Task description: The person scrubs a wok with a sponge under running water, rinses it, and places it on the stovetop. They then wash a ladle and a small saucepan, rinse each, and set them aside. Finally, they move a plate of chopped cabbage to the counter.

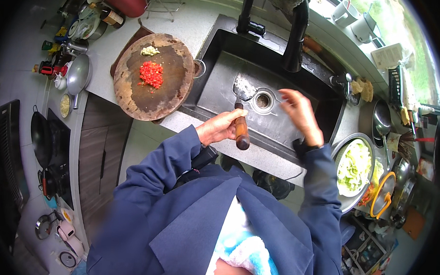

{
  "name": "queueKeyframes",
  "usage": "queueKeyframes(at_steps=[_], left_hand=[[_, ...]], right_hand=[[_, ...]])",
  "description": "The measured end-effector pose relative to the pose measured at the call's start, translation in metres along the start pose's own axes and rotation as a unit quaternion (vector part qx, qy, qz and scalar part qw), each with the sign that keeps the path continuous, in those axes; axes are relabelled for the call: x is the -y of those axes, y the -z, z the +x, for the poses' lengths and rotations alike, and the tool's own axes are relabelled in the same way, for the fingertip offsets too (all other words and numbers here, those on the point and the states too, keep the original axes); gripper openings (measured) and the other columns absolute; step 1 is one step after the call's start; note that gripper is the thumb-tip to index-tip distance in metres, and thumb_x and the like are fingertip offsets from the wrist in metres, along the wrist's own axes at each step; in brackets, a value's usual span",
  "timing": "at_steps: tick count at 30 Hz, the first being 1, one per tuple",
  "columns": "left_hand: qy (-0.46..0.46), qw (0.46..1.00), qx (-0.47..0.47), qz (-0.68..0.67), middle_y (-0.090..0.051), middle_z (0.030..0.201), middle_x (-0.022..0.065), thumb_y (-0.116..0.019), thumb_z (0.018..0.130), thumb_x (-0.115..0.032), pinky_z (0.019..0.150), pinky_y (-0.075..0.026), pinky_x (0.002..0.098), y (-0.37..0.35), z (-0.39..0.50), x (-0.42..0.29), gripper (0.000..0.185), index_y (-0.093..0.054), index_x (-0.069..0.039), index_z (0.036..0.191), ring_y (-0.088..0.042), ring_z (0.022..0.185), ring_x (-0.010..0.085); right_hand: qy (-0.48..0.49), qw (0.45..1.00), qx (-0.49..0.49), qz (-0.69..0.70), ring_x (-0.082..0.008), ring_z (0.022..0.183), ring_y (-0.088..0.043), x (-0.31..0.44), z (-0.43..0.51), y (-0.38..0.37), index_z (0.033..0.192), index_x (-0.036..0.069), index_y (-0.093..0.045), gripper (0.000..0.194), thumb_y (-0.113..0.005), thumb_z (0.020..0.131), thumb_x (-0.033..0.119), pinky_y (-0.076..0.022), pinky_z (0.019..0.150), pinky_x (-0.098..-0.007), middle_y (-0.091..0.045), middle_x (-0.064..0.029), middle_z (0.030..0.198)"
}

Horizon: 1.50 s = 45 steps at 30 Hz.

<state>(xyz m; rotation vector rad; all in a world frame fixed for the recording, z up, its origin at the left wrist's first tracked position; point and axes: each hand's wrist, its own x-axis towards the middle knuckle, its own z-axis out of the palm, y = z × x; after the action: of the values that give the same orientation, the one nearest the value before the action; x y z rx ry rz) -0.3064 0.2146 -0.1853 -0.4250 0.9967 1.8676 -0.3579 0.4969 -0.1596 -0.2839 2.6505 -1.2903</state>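
Note:
My left hand [220, 128] grips the wooden handle of a metal spatula or turner [244, 87], whose wet, foamy-looking blade hangs over the black sink [222, 87] beside the drain [263, 100]. Over the sink's right part is my right hand [299, 113], a little blurred, its fingers apart and nothing visible in it. Left of the sink stands a round wooden chopping board [170, 93]. On it lie chopped red chili [151, 74] and a small heap of minced pale garlic [150, 51].
A black faucet [295, 40] rises behind the sink. To the right, a metal basin [347, 209] holds a bowl of cut greens [354, 167], near an orange-rimmed lid [383, 194]. A grey wok [78, 74] sits on the left counter; a black pan [40, 139] is by the stove.

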Motion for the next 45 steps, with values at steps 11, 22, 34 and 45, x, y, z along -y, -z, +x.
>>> queueKeyframes(at_steps=[11,22,34,45], left_hand=[[0.039,0.993,0.061,0.09,-0.061,0.113,0.0016,-0.031,0.107,-0.054,0.094,-0.049,0.0471,0.027,-0.006,-0.009,0.05,-0.056,-0.014,0.122,-0.06,0.106,0.0168],[-0.051,0.977,0.116,0.174,-0.056,0.101,-0.0015,-0.052,0.1,-0.034,0.085,-0.051,0.0361,0.067,-0.057,-0.052,0.03,-0.07,-0.01,0.097,-0.047,0.087,0.0094],[-0.189,0.979,-0.052,0.062,-0.064,0.098,0.0015,-0.058,0.101,-0.023,0.081,-0.053,0.0332,0.109,-0.174,-0.021,0.022,-0.068,-0.004,0.104,-0.049,0.073,0.0056],[-0.25,0.95,-0.187,0.008,-0.062,0.104,0.0022,-0.053,0.104,-0.023,0.086,-0.052,0.032,0.135,-0.291,0.059,0.024,-0.067,-0.003,0.106,-0.054,0.09,0.0083]], right_hand=[[0.049,0.951,0.149,0.268,-0.0241,0.118,-0.059,0.089,-0.02,-0.093,0.138,0.008,-0.055,0.064,-0.078,0.082,0.026,-0.0462,0.101,-0.0379,-0.061,-0.0105,0.124],[-0.119,0.943,-0.135,0.28,-0.0169,0.067,-0.068,0.104,-0.021,-0.107,0.104,-0.001,-0.065,0.017,-0.057,0.098,0.013,-0.0571,0.065,-0.0277,-0.069,-0.0103,0.095],[-0.109,0.949,-0.171,0.243,-0.0173,0.056,-0.066,0.108,-0.035,-0.073,0.095,0.0,-0.065,0.015,-0.06,0.097,0.014,-0.0562,0.052,-0.027,-0.071,-0.0102,0.09],[-0.093,0.957,-0.157,0.225,-0.0132,0.049,-0.059,0.149,-0.032,-0.069,0.091,0.002,-0.067,0.018,-0.06,0.094,0.018,-0.0472,0.044,-0.0239,-0.07,-0.0077,0.082]])
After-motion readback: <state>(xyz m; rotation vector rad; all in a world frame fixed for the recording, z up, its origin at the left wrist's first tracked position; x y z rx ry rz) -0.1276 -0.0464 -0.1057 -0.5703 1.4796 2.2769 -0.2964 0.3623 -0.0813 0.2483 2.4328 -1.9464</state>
